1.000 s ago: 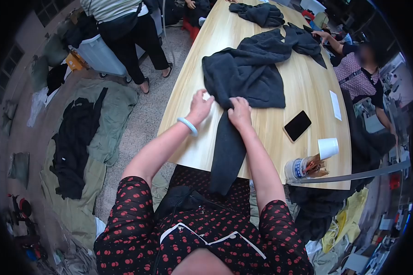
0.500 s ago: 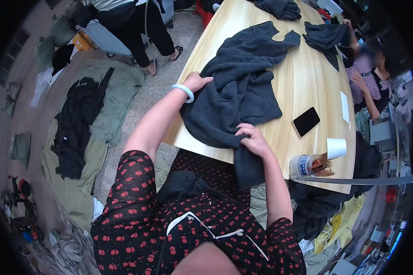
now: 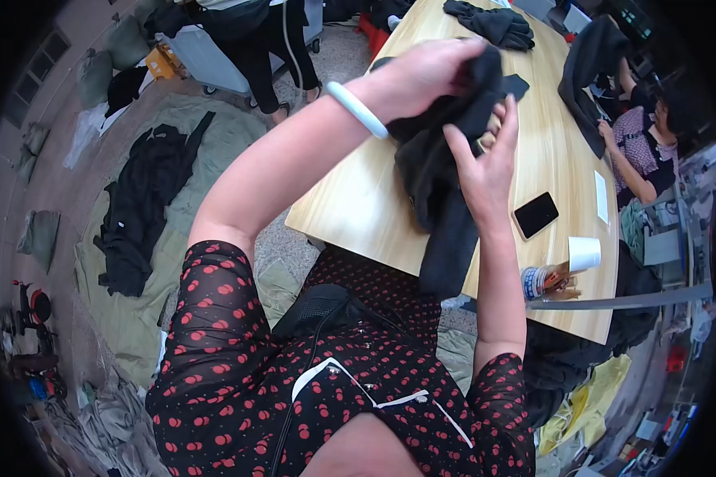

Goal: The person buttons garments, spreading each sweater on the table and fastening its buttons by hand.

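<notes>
Left hand up high, and it's got a fistful of dark garment, the fabric bunched at its fingers above the counter! The right hand is in close, just below it, thumb and forefinger well apart, other fingers curled; cloth lies right up against it, but whether those fingers grip it, I can't tell. Below the hands the garment drops in loose folds, one long narrow piece running down to the near edge of the counter. Over to the right, a phone lies flat, dark screen up, and nearer the edge there's a white cup beside a jar with brownish things poking out. White paper by the right-hand edge. Across that side, a co-worker has another dark cloth raised, and at the far end sits a crumpled dark bundle. Pale bracelet on the left wrist!
</notes>
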### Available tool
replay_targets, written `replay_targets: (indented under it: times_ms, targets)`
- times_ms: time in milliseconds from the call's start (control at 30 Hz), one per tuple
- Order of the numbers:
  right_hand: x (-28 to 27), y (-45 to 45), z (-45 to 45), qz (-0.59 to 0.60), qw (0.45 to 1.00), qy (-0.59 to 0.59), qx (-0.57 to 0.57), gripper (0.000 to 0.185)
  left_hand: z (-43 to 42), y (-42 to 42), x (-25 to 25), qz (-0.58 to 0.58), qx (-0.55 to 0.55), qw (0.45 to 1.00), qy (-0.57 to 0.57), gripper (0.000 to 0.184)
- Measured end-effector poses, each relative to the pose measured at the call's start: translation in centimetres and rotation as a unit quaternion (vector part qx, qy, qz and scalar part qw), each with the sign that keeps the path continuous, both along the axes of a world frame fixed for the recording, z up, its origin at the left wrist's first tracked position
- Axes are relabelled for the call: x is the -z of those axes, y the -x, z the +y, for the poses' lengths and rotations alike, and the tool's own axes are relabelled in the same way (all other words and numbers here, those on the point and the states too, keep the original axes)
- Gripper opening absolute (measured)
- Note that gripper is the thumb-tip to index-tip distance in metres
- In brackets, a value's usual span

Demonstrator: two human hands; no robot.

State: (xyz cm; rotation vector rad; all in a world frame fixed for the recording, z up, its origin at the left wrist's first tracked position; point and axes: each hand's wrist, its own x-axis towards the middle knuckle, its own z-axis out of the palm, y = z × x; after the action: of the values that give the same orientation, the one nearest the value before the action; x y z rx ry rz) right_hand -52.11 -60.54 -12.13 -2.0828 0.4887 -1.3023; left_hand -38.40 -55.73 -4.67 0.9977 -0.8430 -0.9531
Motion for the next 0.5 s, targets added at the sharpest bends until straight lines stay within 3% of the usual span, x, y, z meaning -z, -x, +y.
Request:
replay_targets:
  times_ms: [33, 100, 167, 200, 233, 267, 300, 333, 367, 400, 433, 500]
  targets:
    - [-1.0, -0.6, 0.0, 0.005, 0.997, 0.064, 0.047, 0.089, -0.1, 1.2, -0.5, -0.079, 0.017, 0.997, -0.003, 0.031]
    - [-2.7, -1.3, -0.3, -0.099, 0.994, 0.017, 0.031, 0.078, -0.5, 2.5, -0.5, -0.254, 0.009, 0.966, 0.051, 0.032]
    - [-4.5, -0.4, -1.6, -0.065, 0.995, 0.026, 0.067, 0.054, 0.7, 3.1, -2.2, -0.298, 0.0, 0.954, 0.028, 0.027]
    - [-4.8, 0.0, -3.2, -0.05, 0.996, 0.052, 0.044, 0.031, 0.3, 2.0, -2.0, -0.387, -0.021, 0.921, 0.028, 0.027]
    - [-5.1, 0.9, -3.9, 0.014, 1.0, 0.009, 0.015, 0.027, 0.3, 1.5, -2.5, -0.476, -0.037, 0.878, 0.03, 0.028]
    - [-5.5, 1.1, -3.9, 0.009, 0.999, 0.039, 0.011, 0.026, 1.1, 1.6, -2.4, -0.497, -0.159, 0.851, 0.064, 0.025]
    - [-6.1, 1.5, -3.9, 0.006, 0.997, 0.073, 0.009, 0.026, 1.7, 2.1, -2.6, -0.533, -0.223, 0.816, 0.023, 0.039]
    - [-6.8, 2.1, -4.5, 0.029, 0.994, 0.106, -0.006, 0.025, 1.5, 1.5, -2.0, -0.535, -0.203, 0.813, 0.107, 0.045]
    - [-9.9, 3.5, -2.2, 0.037, 0.971, 0.217, -0.098, 0.03, 1.2, 0.9, -1.5, -0.531, -0.183, 0.805, 0.192, 0.052]
    - [-10.2, 3.2, -1.8, 0.015, 0.982, 0.15, -0.114, 0.022, 1.6, 1.4, -2.2, -0.389, 0.003, 0.909, 0.148, 0.054]
    - [-10.4, 3.2, -1.9, -0.007, 0.988, 0.083, -0.13, 0.015, 1.0, 1.1, -2.1, -0.333, 0.117, 0.928, 0.121, 0.049]
    - [-11.6, 3.8, -3.7, -0.034, 0.972, 0.168, -0.158, 0.012, 1.2, 1.6, -3.1, -0.405, 0.153, 0.894, 0.119, 0.041]
